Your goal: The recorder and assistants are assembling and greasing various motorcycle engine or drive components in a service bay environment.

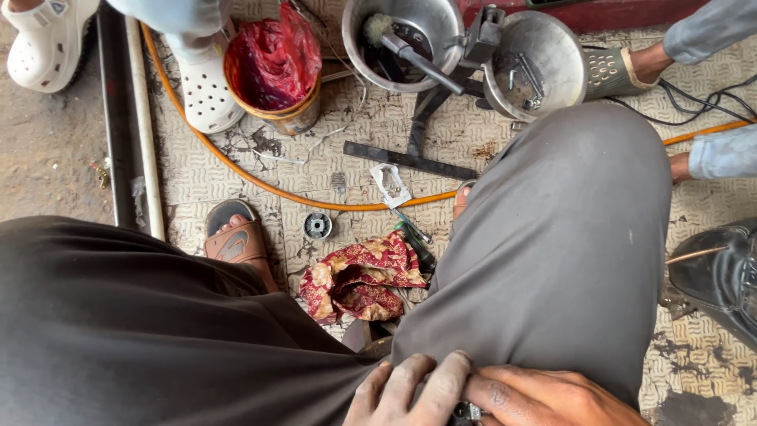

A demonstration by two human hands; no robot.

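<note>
Both hands meet at the bottom edge of the head view, in my lap between my knees in grey and dark trousers. My left hand lies with its greasy fingers close together against the cloth. My right hand comes in from the right, its fingers curled toward the left ones. A small metal part shows between the fingertips of both hands, which pinch it. Most of the part and both wrists are cut off by the frame edge.
On the patterned floor lie a red floral rag, a small round bearing, a screwdriver, a flat dark bar and an orange hose. Behind stand two metal bowls with parts and a can lined with red plastic. Other people's feet surround them.
</note>
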